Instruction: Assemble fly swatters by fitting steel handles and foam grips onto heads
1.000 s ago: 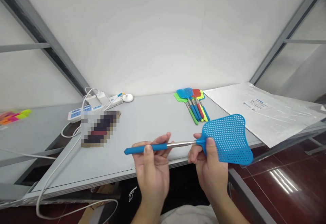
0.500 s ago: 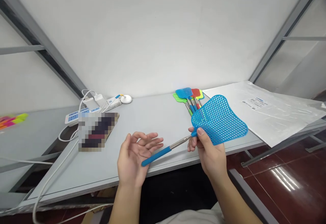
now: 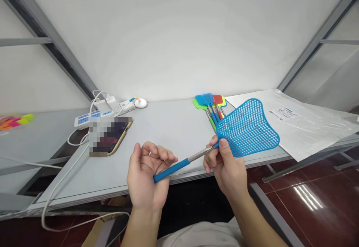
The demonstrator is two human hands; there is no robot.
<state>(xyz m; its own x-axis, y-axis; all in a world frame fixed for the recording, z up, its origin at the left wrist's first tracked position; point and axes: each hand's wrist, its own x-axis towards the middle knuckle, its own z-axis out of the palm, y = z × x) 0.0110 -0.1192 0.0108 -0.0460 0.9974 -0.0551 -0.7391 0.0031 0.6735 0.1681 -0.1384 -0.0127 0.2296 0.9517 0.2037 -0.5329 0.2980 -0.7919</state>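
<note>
Right hand (image 3: 228, 170) grips the blue swatter (image 3: 248, 129), handle (image 3: 172, 170) over the left hand (image 3: 147, 181).

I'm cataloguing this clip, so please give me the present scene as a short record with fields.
Right hand: thumb and fingers of the right hand grip the blue fly swatter just below its mesh head
Left hand: the left hand is open, palm up, the handle's end over its palm; contact unclear
Back of table: pile of swatters in blue, green, red and yellow
Left of table: phone, partly pixelated; power strip
Right of table: flat white labelled package
</note>
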